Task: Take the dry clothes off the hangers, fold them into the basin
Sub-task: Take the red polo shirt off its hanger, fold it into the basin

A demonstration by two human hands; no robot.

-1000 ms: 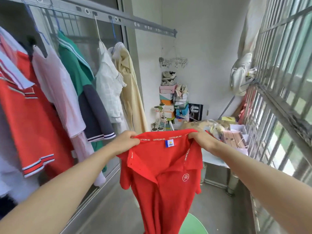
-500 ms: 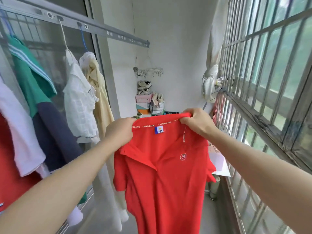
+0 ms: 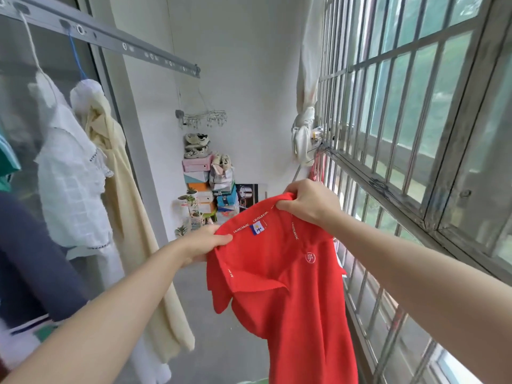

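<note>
Both hands hold a red polo shirt [image 3: 288, 295] up by its shoulders, the left hand [image 3: 205, 245] and right hand [image 3: 310, 203] each with fingers closed on the collar edge. It hangs off any hanger, right of a white blouse [image 3: 72, 187] and cream garment [image 3: 130, 217] on the rail [image 3: 110, 40].

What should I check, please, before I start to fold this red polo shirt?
1. Red polo shirt off its hanger: ok, no hanger shows in it.
2. Left hand grips the collar edge: ok.
3. Right hand grips the other collar end: ok.
4. Shirt hangs free of the cream garment on the rail: ok, a gap shows between them.
5. Shirt is level: not ok, the right side is held higher.
6. Basin ready below: cannot tell, only a green edge shows at the bottom.
</note>
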